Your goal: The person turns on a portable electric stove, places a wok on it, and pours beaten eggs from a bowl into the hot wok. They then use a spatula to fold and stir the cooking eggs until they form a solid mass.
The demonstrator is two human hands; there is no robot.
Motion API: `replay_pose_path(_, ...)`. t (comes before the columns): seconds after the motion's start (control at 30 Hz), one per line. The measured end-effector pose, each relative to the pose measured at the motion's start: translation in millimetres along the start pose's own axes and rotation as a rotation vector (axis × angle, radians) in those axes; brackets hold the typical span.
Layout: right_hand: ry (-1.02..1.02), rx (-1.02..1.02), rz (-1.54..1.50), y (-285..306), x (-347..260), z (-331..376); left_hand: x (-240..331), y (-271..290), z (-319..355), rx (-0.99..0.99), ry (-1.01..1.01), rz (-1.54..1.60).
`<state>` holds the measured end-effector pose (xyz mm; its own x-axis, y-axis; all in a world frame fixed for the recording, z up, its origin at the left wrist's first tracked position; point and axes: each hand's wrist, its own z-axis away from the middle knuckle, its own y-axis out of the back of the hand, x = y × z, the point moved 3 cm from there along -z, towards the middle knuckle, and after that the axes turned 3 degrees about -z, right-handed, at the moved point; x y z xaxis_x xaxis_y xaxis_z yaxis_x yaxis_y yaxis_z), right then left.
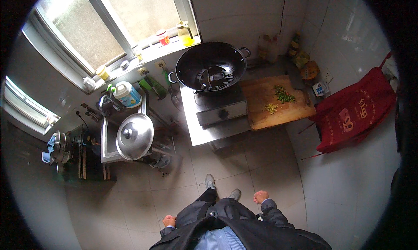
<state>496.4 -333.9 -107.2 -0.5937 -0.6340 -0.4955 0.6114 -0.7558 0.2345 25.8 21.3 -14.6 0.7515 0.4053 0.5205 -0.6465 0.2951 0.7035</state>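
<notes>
My left hand (169, 221) hangs low by my left thigh, its fingers curled into a fist with nothing seen in it. On the other side my right hand (261, 197) is held out in front of the body, also closed, and nothing shows in it. Both hands are well apart from the worktop. Ahead stands a big black two-handled wok (211, 60) on a stove (222, 114), with a dark, shiny wet patch at its bottom. Beside it lies a wooden cutting board (261, 115) bearing chopped green and red pieces (285, 94) and a small yellowish chopped heap (271, 108).
Left of the stove, a round steel lid (135, 136) rests over the sink (104, 141), near a white-and-blue tub (127, 94). An oil jug (185, 34) and a red jar (163, 37) stand on the windowsill. A red apron (355, 112) hangs at the right wall. Stacked pots (63, 147) sit far left.
</notes>
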Motion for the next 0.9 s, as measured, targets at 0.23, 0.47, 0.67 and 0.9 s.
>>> replay_pose_path(0.23, -0.011, 0.017, 0.001, 1, 3, -2, -3, -1, -2, -0.001, -0.034, 0.119)
replay_pose_path(0.47, 0.033, -0.011, -0.009, -2, 4, -5, -6, -1, -3, -0.008, -0.046, 0.132)
replay_pose_path(0.67, 0.031, -0.02, 0.0, -2, 4, -6, -4, 0, -2, 0.004, -0.059, 0.092)
replay_pose_path(0.9, 0.021, -0.015, -0.016, -3, 9, -12, -8, 0, -4, 0.034, -0.051, 0.086)
